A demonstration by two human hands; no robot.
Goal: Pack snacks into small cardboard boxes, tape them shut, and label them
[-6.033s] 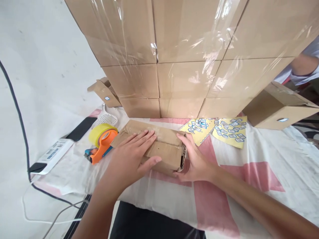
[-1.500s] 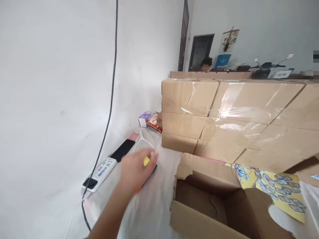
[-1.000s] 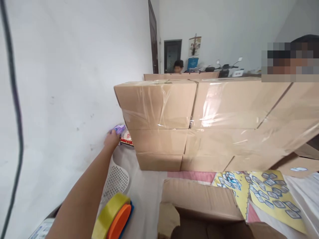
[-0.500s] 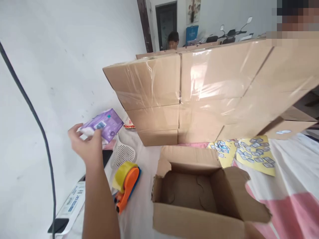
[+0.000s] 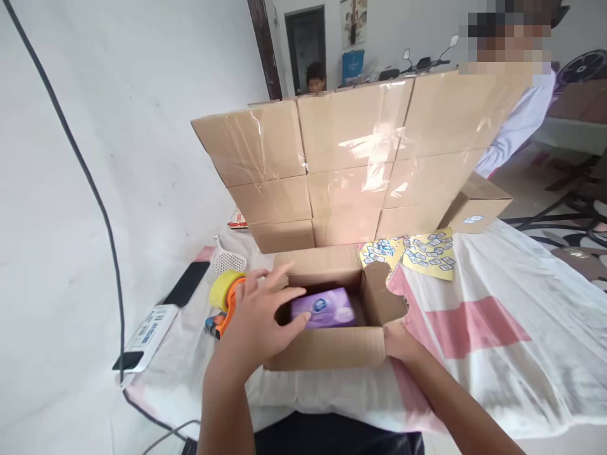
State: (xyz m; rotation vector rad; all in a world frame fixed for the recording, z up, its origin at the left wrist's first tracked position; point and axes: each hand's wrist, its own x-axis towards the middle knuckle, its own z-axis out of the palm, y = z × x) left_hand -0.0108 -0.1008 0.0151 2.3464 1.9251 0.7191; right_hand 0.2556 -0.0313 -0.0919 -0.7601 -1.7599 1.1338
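Observation:
An open cardboard box (image 5: 332, 351) stands on the cloth-covered table in front of me. Inside it lies a purple tissue pack (image 5: 323, 309). My left hand (image 5: 258, 319) hovers over the box's left rim, fingers spread, fingertips at the pack's left end. My right hand (image 5: 401, 341) holds the box at its right front corner, under the torn right flap (image 5: 382, 300).
A wall of taped cardboard boxes (image 5: 351, 164) rises behind the open box. A yellow tape dispenser with orange handle (image 5: 225, 297), a white scoop (image 5: 226, 260), a phone (image 5: 186, 283) and a power strip (image 5: 147, 328) lie at left. Yellow sticker sheets (image 5: 417, 253) lie at right. People stand behind the boxes.
My left hand carried the purple pack from the left side into the open box and let it go. My right hand has come into view at the box's corner.

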